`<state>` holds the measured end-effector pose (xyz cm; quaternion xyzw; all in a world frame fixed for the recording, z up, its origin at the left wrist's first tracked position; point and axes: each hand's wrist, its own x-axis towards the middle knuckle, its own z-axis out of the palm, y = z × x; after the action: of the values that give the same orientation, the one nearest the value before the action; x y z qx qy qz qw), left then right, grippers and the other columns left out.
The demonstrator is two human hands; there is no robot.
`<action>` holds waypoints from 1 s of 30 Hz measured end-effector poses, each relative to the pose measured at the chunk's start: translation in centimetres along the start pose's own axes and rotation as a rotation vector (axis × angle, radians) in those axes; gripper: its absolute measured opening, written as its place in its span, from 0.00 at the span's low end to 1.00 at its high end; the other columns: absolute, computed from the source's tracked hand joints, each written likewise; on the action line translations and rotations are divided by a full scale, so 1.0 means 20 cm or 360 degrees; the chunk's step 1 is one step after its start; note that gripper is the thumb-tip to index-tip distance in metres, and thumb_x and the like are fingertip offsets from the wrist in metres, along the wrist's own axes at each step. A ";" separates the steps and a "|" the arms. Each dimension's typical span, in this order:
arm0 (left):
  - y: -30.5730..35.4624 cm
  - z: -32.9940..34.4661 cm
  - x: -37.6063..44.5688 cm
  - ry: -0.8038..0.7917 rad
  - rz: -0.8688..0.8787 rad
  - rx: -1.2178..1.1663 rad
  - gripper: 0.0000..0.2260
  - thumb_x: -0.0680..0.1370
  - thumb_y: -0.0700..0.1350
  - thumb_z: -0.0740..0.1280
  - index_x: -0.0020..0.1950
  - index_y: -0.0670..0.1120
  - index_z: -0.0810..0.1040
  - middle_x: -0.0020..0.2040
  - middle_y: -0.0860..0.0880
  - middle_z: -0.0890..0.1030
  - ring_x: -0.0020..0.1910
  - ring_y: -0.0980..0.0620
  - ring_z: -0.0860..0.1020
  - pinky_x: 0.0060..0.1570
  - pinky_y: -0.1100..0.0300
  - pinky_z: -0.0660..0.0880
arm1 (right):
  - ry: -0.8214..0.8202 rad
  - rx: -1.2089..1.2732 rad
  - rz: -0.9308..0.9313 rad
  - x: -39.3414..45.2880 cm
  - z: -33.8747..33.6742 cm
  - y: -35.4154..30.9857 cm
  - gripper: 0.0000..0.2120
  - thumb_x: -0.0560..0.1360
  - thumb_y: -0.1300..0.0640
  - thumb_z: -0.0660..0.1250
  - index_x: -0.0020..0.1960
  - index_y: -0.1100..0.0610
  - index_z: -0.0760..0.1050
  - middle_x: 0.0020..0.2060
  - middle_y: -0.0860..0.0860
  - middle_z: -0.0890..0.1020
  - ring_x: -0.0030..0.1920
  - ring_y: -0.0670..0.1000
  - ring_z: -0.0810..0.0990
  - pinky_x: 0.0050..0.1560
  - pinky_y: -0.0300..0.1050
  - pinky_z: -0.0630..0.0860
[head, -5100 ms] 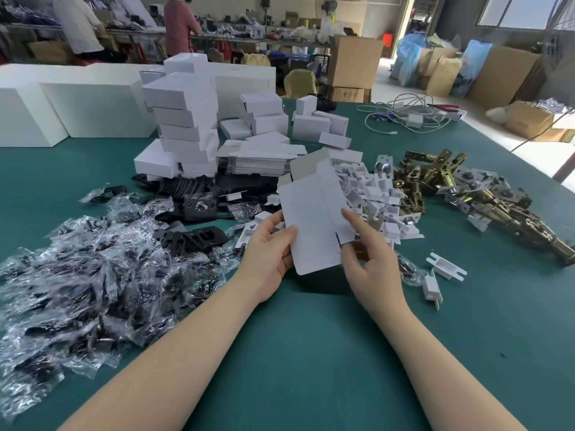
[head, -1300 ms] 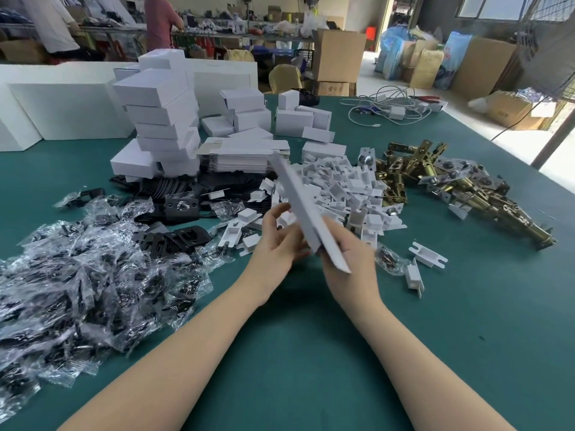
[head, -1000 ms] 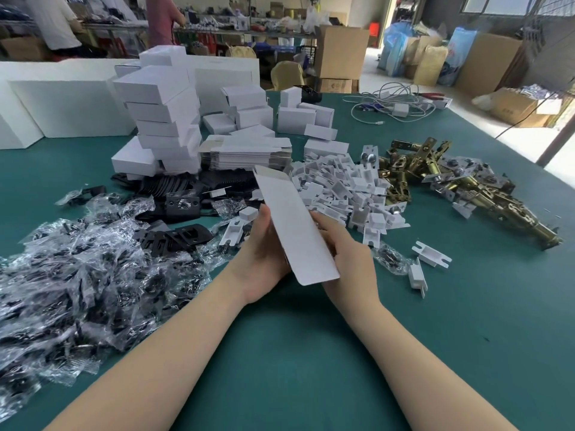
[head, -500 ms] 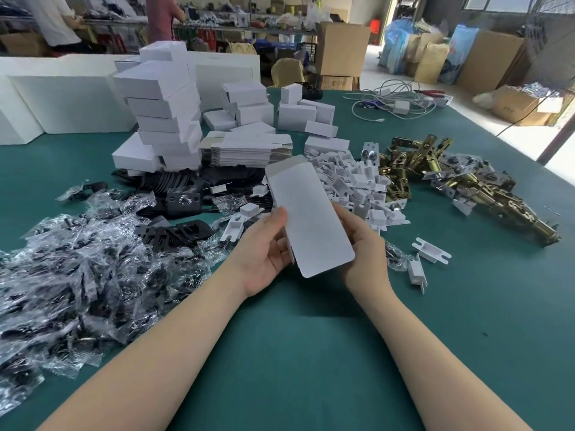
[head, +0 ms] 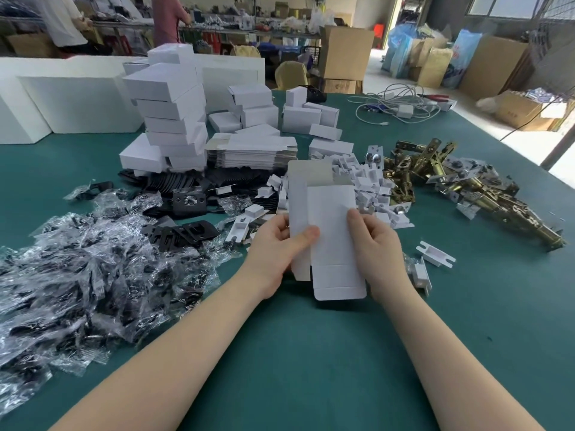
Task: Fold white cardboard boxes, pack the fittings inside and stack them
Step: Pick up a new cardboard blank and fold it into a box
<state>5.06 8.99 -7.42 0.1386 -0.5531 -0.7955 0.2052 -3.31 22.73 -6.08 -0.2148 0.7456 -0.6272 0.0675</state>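
A flat white cardboard box blank (head: 329,225) stands nearly upright above the green table, its flaps showing at top and bottom. My left hand (head: 277,247) grips its left edge, thumb across the front. My right hand (head: 373,244) grips its right edge, thumb on the front face. Behind it lie a stack of flat blanks (head: 252,150), a tall pile of folded white boxes (head: 171,113), a heap of white plastic fittings (head: 370,188) and brass latch fittings (head: 466,185).
Bagged black parts in clear plastic (head: 87,269) cover the table's left side. Loose black plates (head: 189,200) lie behind them. Two white fittings (head: 435,256) sit right of my right hand. Cables (head: 398,107) lie at the back. Bare green table (head: 311,353) stretches towards me.
The blank has turned from tilted leftwards to nearly upright facing me. My left thumb has come onto its front, and both hands now hold its side edges.
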 end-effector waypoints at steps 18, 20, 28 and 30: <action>-0.02 0.01 0.01 0.0458 0.0526 0.0964 0.19 0.83 0.50 0.60 0.33 0.48 0.62 0.27 0.57 0.63 0.27 0.58 0.61 0.28 0.63 0.59 | 0.0006 -0.0397 -0.0224 -0.02 0.05 0.00 0.21 0.82 0.47 0.59 0.34 0.55 0.63 0.28 0.48 0.65 0.29 0.46 0.61 0.28 0.39 0.58; -0.02 0.01 0.01 0.0497 0.0484 0.0962 0.19 0.84 0.52 0.57 0.35 0.44 0.66 0.29 0.57 0.68 0.29 0.58 0.64 0.30 0.61 0.60 | 0.0015 -0.0167 -0.0124 -0.03 0.05 0.00 0.23 0.82 0.45 0.57 0.31 0.53 0.63 0.26 0.47 0.64 0.27 0.46 0.62 0.27 0.39 0.57; 0.01 -0.05 0.05 0.0704 0.0161 0.0075 0.16 0.80 0.61 0.57 0.52 0.53 0.78 0.52 0.49 0.84 0.55 0.48 0.81 0.62 0.41 0.74 | -0.0345 -0.0014 -0.0264 -0.05 0.01 0.01 0.23 0.76 0.60 0.71 0.63 0.38 0.71 0.48 0.37 0.84 0.48 0.40 0.83 0.45 0.38 0.79; 0.01 -0.04 0.05 0.0625 0.0124 0.0081 0.20 0.75 0.65 0.59 0.57 0.53 0.77 0.54 0.49 0.83 0.56 0.48 0.81 0.64 0.41 0.73 | -0.0525 -0.0349 -0.0490 -0.06 0.03 0.03 0.31 0.73 0.58 0.75 0.66 0.33 0.67 0.55 0.29 0.79 0.56 0.35 0.79 0.53 0.31 0.75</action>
<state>4.59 7.71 -7.52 0.2745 -0.5273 -0.7304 0.3362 -2.18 22.66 -7.02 -0.4314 0.7466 -0.5018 0.0683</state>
